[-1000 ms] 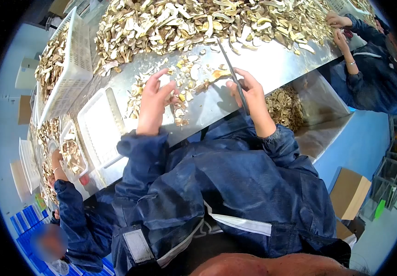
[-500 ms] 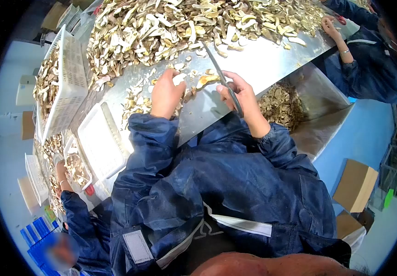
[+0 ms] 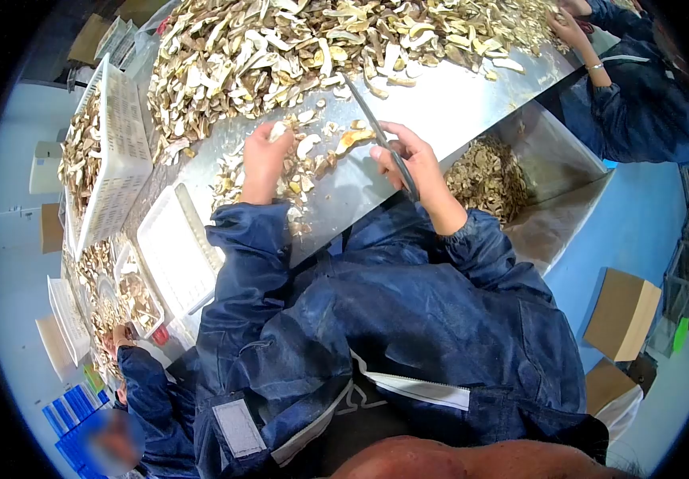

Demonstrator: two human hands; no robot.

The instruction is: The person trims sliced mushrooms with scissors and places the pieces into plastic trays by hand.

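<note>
My left hand (image 3: 264,158) is closed over the small pieces on the metal table (image 3: 352,199), with a pale slice at its fingertips. In my right hand (image 3: 414,164) is a long dark knife (image 3: 382,134), its blade pointing up and left toward the heap. A yellow-brown mushroom slice (image 3: 352,140) lies just left of the knife. Loose pale and brown pieces (image 3: 300,172) are scattered to the right of my left hand. Beyond both hands is a large heap of sliced mushrooms (image 3: 304,48).
A white basket of slices (image 3: 113,152) stands at the left, and a white tray (image 3: 180,247) lies nearer me. Below the table's right side is a lined bin of brown pieces (image 3: 488,180). Co-workers' hands show at far left (image 3: 123,335) and upper right (image 3: 572,30).
My left hand reached in toward the middle, closed, then drew back left with a pale slice. The knife has stayed in my right hand. The whole view has shifted slightly.
</note>
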